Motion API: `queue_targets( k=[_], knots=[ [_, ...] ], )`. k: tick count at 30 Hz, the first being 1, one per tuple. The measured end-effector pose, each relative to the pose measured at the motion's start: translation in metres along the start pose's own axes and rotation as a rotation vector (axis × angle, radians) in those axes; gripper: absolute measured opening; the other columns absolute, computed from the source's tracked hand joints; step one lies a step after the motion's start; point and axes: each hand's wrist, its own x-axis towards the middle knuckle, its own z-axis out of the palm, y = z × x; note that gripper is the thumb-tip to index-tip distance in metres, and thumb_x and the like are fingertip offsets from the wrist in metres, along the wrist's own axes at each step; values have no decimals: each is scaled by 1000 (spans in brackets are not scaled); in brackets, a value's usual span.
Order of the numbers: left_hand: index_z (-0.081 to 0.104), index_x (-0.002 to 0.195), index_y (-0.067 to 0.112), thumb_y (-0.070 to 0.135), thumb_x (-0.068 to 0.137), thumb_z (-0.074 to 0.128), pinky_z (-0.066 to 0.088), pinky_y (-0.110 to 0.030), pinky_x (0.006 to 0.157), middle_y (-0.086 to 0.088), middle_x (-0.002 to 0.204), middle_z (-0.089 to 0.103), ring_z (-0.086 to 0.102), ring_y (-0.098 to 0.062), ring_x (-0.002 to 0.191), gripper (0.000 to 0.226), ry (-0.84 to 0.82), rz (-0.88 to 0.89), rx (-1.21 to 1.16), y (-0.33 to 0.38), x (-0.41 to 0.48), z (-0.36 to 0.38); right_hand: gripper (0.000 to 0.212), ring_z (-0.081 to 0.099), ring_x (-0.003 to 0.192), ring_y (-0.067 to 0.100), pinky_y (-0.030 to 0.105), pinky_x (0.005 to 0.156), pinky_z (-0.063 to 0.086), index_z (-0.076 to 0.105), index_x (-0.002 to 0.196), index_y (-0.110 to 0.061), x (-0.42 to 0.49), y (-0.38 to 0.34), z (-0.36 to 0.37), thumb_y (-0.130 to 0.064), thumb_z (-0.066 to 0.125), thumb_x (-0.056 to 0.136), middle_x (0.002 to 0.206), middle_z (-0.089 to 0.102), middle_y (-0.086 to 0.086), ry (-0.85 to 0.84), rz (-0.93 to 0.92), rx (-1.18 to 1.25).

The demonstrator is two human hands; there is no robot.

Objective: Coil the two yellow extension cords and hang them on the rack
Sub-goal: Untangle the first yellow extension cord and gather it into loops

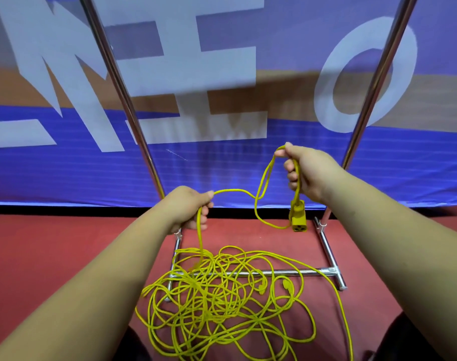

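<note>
1. Now, my right hand [308, 173] is closed on the yellow cord [235, 191]. Thumb and forefinger pinch the top of a small loop, and the other fingers curl over the strand that runs down to the socket end [297, 217], which hangs just below the hand.
2. My left hand [189, 207] is curled round the same cord, lower and to the left. A short span bridges the two hands, and from the left fist the strand drops straight down.
3. That strand feeds into the heap [222, 303], a loose tangle of yellow cord on the red floor [65, 256]. The heap lies partly across the base bar of the rack [316, 270]. What look like plug ends [287, 286] sit at the right of the heap.
4. I judge the cord thin, light and limp. It droops wherever it is unsupported, so loops will hold no shape and will slip unless they are pinched together.
5. The socket end is the only stiff, weighty part, and it will likely swing if I move fast.
6. I would gather the loops in the right hand close to the socket and let the left hand guide loosely so the cord slides through.
7. Snags look likely where strands cross in the tangle or lie over the base bar, so pulls should be gentle.
8. The rack's two uprights rise on either side in front of a blue banner [222, 165], and its top rail is out of view.
</note>
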Motion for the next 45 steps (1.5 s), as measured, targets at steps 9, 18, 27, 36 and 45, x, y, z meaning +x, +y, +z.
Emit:
queue_targets(
  k=[9,18,27,36,45],
  knots=[
    [65,102,6,5,103,59,62,-45,86,-7,83,66,74,-23,90,7,-281,28,-655,44,-46,31,28,70,67,20,34,64,56,62,99,-17,-17,28,41,-39,50,110,81,68,2,-187,61,-178],
    [74,91,12,26,93,79,61,-23,60,-2,80,76,72,-10,65,15,-46,33,-555,42,-42,32,33,78,97,35,51,95,60,61,121,-11,-33,50,70,-39,46,113,102,78,16,-338,47,-197],
    [64,95,21,43,91,67,52,-30,68,0,92,72,70,-18,81,22,441,247,362,35,-42,-8,30,40,49,17,34,57,48,52,88,-18,-41,48,77,-39,51,110,60,47,-2,-292,-22,-246],
    [66,89,17,46,105,57,34,-27,50,2,61,29,28,-16,51,35,-163,312,90,33,-47,-1,29,77,75,25,39,71,62,56,93,-14,-35,38,72,-34,47,111,85,77,12,-195,-14,-237],
    [62,138,16,33,109,43,48,-26,51,2,63,44,45,-14,50,39,-112,49,-621,38,-43,-10,30,80,77,26,43,76,63,58,96,-13,-22,45,57,-34,43,112,92,80,11,21,156,-128]
  ],
)
